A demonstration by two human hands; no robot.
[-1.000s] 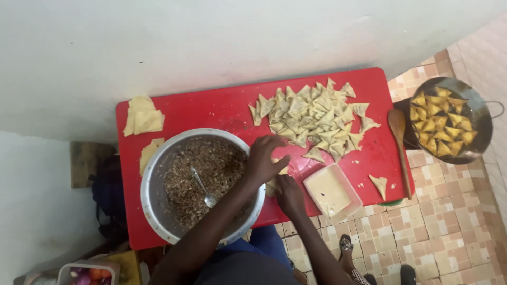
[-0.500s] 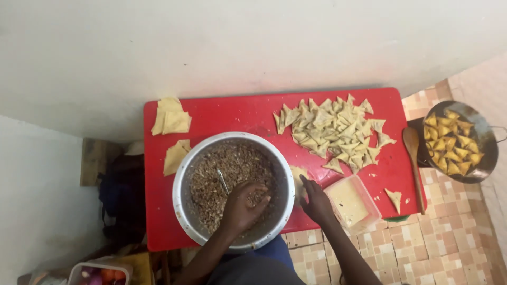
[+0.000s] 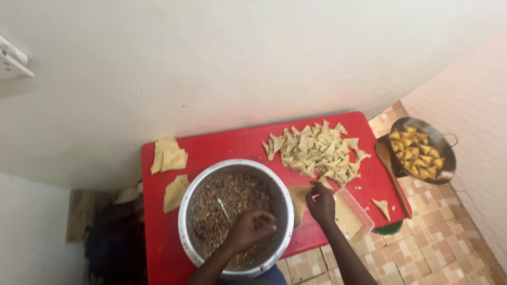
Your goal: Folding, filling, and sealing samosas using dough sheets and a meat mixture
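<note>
Left hand (image 3: 252, 228) is down in the metal bowl (image 3: 185, 232), fingers curled into the minced filling (image 3: 222, 211) — grip hidden. Right hand (image 3: 321, 203) pinches a pastry strip (image 3: 299, 199) at three o'clock of the bowl. Risk: filling spills off that limp strip. Folded samosas (image 3: 314, 150) crowd at one o'clock; the plastic tub (image 3: 353, 216) sits just beside the wrist.

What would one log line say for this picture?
left hand: in filling bowl | right hand: holding pastry cone | folded triangles: piled on red table
</note>
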